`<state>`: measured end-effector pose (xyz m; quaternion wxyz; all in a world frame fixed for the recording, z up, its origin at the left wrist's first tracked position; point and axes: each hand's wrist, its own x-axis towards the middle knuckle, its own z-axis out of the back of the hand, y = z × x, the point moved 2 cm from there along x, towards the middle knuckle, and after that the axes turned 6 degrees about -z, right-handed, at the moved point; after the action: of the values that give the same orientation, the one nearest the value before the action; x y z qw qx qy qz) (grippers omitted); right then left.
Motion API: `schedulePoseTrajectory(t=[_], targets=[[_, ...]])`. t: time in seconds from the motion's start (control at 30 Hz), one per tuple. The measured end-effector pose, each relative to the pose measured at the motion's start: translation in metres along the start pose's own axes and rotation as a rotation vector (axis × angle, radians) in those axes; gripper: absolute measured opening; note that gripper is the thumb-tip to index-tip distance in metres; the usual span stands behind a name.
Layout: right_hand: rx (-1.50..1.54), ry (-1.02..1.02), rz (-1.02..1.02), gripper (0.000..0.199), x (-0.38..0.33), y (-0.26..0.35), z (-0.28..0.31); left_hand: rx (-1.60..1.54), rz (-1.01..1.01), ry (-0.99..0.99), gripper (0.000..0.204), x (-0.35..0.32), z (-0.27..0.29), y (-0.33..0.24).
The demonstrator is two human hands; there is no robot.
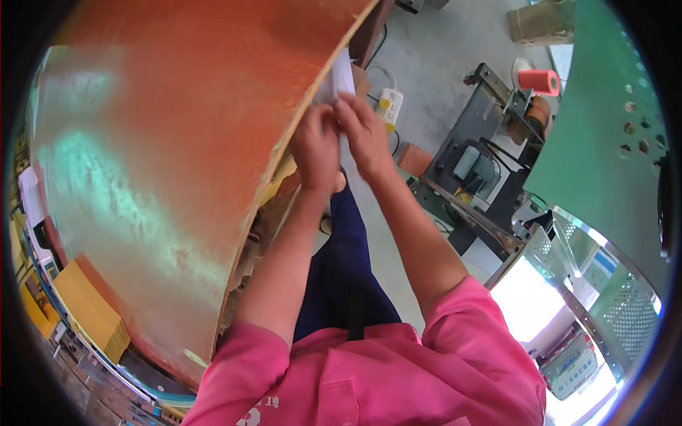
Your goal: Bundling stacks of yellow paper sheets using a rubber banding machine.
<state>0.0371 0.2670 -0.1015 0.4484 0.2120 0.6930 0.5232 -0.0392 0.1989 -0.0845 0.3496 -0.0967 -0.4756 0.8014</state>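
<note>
Hands of a person in a pink shirt [398,376], seen from above, meet near the edge of a reddish-brown table [163,142]. Left hand [317,150]: fingers curled inward, back of the hand toward the viewer, close beside the table's edge. Right hand [364,135]: fingers bent loosely toward the left hand, the two just beside each other. Both are slightly blurred, and whether either grips anything cannot be told. White sheet [344,74]: a narrow visible part reaches upward from behind the fingers, along the table's edge; contact with the hands cannot be made out. Dark blue trousers [348,241] appear between the forearms.

To the right, on the grey floor [444,78], are a white power strip [390,106] near the right hand and a reddish block [414,160]. Beyond them stands a dark machine with a grey motor [477,167], a pinkish-red roll [538,82] at its upper end. Green panel [593,149]: far right. Yellow piece [91,305]: near the table's lower left edge.
</note>
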Motion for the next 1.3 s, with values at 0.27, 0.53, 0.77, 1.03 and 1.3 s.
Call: schedulePoseTrajectory(t=[0.27, 0.53, 0.77, 1.03, 1.3], targets=[[0.608, -0.226, -0.235, 0.015, -0.146, 0.086, 0.013, -0.350, 0.002, 0.129, 0.011, -0.067, 0.082, -0.125], [0.349, -0.216, 0.347, 0.013, -0.238, 0.213, 0.003, -0.779, -0.040, 0.016, 0.067, -0.085, 0.268, -0.248], [-0.128, 0.169, 0.462, 0.012, -0.221, 0.267, -0.080, -0.217, -0.013, 0.038, 0.008, -0.081, 0.408, -0.232], [-0.403, 0.367, 0.658, 0.027, -0.074, 0.319, -0.200, 0.384, -0.322, -0.335, 0.006, 0.045, 0.531, -0.287], [-0.593, 0.492, 0.796, 0.028, 0.046, 0.289, -0.274, -0.701, 0.092, -0.359, 0.019, 0.333, 0.517, -0.209]])
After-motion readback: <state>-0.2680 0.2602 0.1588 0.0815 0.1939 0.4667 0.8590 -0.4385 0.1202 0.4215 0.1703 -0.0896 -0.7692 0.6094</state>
